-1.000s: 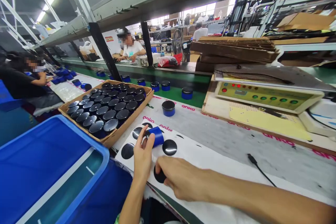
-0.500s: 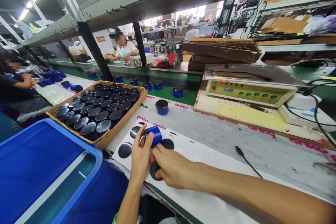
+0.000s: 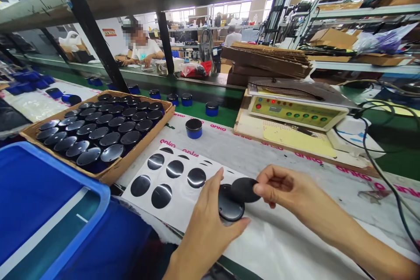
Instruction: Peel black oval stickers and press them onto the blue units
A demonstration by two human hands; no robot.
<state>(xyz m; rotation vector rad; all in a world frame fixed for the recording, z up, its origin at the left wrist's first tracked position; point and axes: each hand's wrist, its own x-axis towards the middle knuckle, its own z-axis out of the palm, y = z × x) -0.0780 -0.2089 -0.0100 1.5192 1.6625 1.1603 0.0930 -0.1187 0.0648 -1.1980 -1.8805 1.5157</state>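
My left hand is wrapped round a small round case, thumb on its near side and fingers on its left. The case stands with its glossy black top, dotted with small holes, facing up; its sides are mostly hidden. Between thumb and fingertips, my right hand pinches a thin black round sticker by its right edge. The sticker overlaps the far right part of the case's top; whether it touches cannot be seen. Beneath lies a white sticker sheet with several black discs on it.
At left, a cardboard tray holds rows of black-topped cases, behind a blue bin. One blue-and-black case stands beyond the sheet, and several more line the green belt. A control box with cables sits at right. A co-worker sits opposite.
My right hand has lifted a black sticker off the sheet and moved right. My left hand has turned the case from tilted to top up and brought it right. The view has shifted too.
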